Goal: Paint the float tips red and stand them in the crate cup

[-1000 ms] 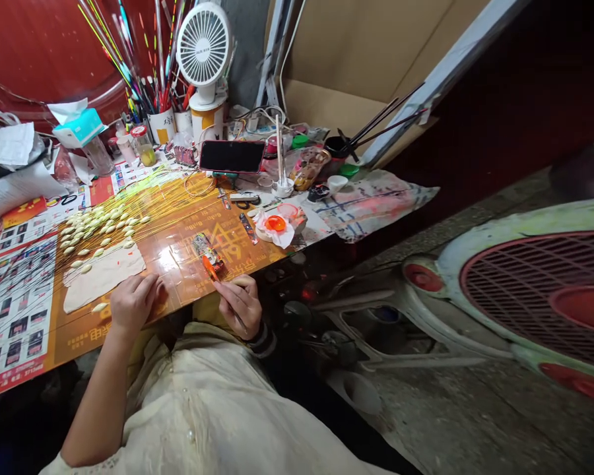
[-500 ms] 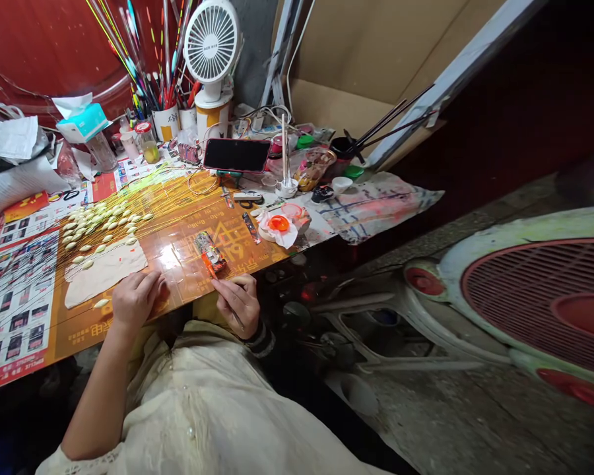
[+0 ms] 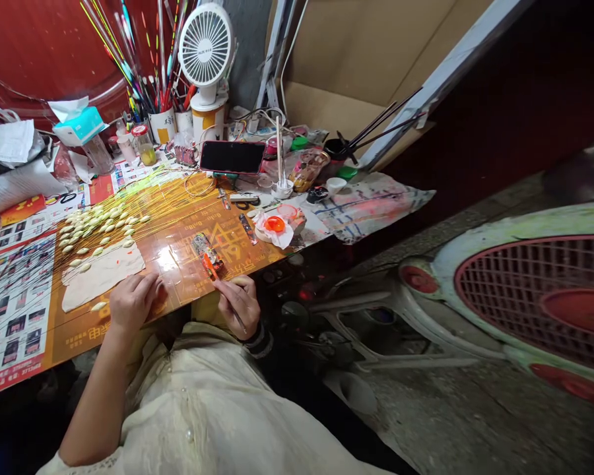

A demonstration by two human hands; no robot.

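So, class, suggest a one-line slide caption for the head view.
Right hand holds an orange-tipped paintbrush at a paint-smeared block; the left hand is beside a pale cloth.

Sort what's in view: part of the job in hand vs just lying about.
Likely part of the job:
orange-tipped brush, in the right hand
paint-smeared block, by the brush tip
orange paint
pale oval pieces

Seemingly just lying about:
white fan
phone
tissue pack
red-lidded jar
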